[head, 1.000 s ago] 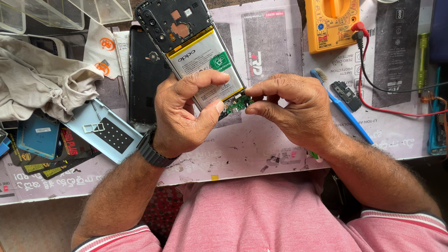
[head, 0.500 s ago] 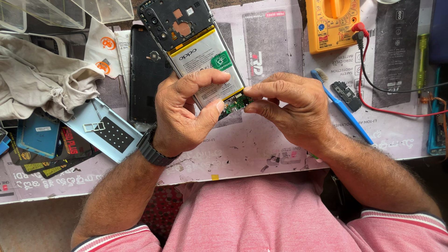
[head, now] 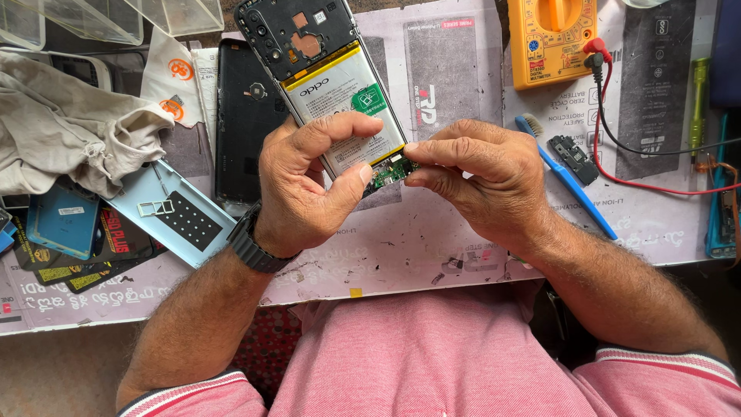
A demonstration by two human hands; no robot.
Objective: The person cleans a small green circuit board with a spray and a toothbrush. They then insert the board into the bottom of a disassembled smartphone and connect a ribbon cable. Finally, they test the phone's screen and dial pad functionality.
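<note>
We've got the opened phone [head: 328,77] held above the surface [head: 432,247] — left hand [head: 309,185] wraps its lower end, thumb and forefinger pressed against the battery [head: 343,108]. Right hand [head: 478,181] pinches the small green circuit board [head: 390,171] at the phone's bottom edge, fingertips closed on it, right between both hands. Black back cover [head: 243,116] lies just beyond the left hand, grey cloth [head: 69,131] further out. Blue brush [head: 567,177] sits just outside the right hand, yellow multimeter [head: 552,38] beyond it.
</note>
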